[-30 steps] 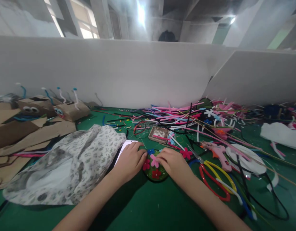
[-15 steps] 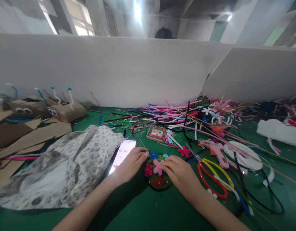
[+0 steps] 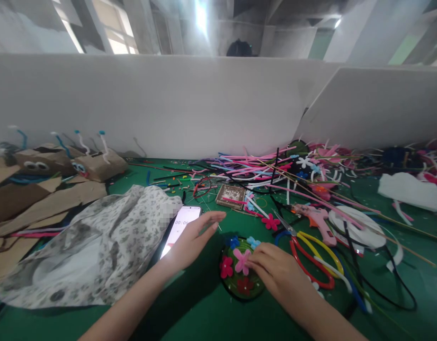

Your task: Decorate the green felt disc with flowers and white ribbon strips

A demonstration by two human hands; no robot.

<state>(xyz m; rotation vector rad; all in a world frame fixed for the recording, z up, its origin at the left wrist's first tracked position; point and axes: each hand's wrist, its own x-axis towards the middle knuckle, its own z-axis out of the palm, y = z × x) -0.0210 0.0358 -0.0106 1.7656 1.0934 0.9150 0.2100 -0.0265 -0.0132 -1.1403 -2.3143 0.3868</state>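
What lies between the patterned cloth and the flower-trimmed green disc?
In the head view: a lit phone beside the cloth, the left hand partly over it, then green tabletop up to the disc.

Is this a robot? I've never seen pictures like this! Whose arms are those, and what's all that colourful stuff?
No robot here: those are a person's own bare hands. One camera, worn on that person's head, looks forward and down, so you see their arms reaching out.

The right hand pinches a pink flower on a round green piece with other flowers. The left hand is open, holding nothing, partly covering a phone.

On the green table lie scissors with red and yellow handles, a pink glue gun, a patterned cloth and a heap of colourful sticks. At the left are brown cardboard shapes with big eyes.
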